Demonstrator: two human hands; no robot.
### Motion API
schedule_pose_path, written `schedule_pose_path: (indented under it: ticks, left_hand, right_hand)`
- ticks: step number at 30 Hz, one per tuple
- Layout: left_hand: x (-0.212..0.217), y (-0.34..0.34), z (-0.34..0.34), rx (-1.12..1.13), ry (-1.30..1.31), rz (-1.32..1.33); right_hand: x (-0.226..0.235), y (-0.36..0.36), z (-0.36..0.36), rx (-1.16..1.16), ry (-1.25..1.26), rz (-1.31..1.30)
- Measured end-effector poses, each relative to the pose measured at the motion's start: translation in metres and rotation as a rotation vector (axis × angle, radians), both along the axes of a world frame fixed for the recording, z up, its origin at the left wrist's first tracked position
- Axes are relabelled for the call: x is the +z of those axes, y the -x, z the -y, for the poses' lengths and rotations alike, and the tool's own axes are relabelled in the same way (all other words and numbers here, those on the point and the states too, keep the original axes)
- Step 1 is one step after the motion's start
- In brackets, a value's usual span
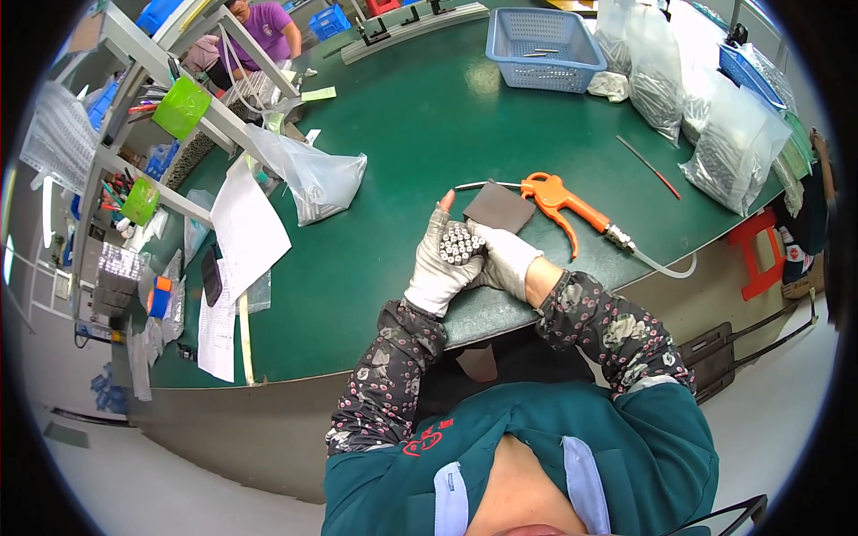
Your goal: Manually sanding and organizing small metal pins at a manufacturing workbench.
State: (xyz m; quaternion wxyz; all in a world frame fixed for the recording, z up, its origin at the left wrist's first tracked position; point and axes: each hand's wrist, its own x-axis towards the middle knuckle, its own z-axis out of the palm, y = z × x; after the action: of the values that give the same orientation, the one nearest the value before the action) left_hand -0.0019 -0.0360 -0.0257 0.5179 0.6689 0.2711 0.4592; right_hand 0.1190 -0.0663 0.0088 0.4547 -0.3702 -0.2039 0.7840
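A tight bundle of short metal rods (461,244), round ends facing up, sits between my hands near the table's front edge. My left hand (433,271), in a white glove with a bare thumb tip, is closed around its left side, thumb pointing up. Wrapped against its right side is my right hand (508,260), also white-gloved; part of its fingers is hidden behind the bundle. Just beyond lies a dark brown square pad (499,209). An orange air blow gun (560,200) rests beside the pad, its thin nozzle reaching behind it.
On the green table (402,116) stand a blue basket (545,76) and bags of metal parts (657,94) at far right. A thin rod (648,167) lies nearby. Leftward are another bag (317,183), papers (248,232), a phone (212,275) and shelving. A person (268,36) sits beyond.
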Motion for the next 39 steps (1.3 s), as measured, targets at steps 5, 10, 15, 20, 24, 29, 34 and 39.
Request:
schedule_pose_path:
  ticks: [5,10,15,20,24,29,34,39]
  left_hand:
    - [0.003,0.001,0.005,0.032,-0.007,-0.027]
    - [-0.002,0.011,0.009,0.029,-0.101,0.034]
    - [-0.012,0.012,0.007,-0.022,-0.028,-0.026]
    - [0.004,0.003,0.020,-0.017,-0.140,0.071]
    - [-0.007,0.018,0.019,-0.409,0.331,0.671]
    - [-0.024,0.041,0.020,-0.138,0.340,0.273]
    - [-0.014,0.057,0.026,0.141,-0.464,-0.847]
    - [-0.008,0.057,0.032,0.217,-0.366,-1.153]
  right_hand:
    - [0.005,-0.002,0.005,0.010,0.008,0.104]
    - [-0.006,-0.011,0.015,-0.228,-0.453,1.053]
    - [0.012,0.008,0.012,-0.387,-0.950,1.192]
    - [-0.001,0.016,0.008,-0.313,-0.986,1.194]
    - [0.000,0.028,0.009,-0.285,-1.168,1.252]
    - [-0.001,0.037,0.007,-0.131,-1.257,1.346]
    - [0.010,0.033,0.003,0.071,-1.352,1.468]
    - [0.017,0.034,0.004,0.210,-1.425,1.520]
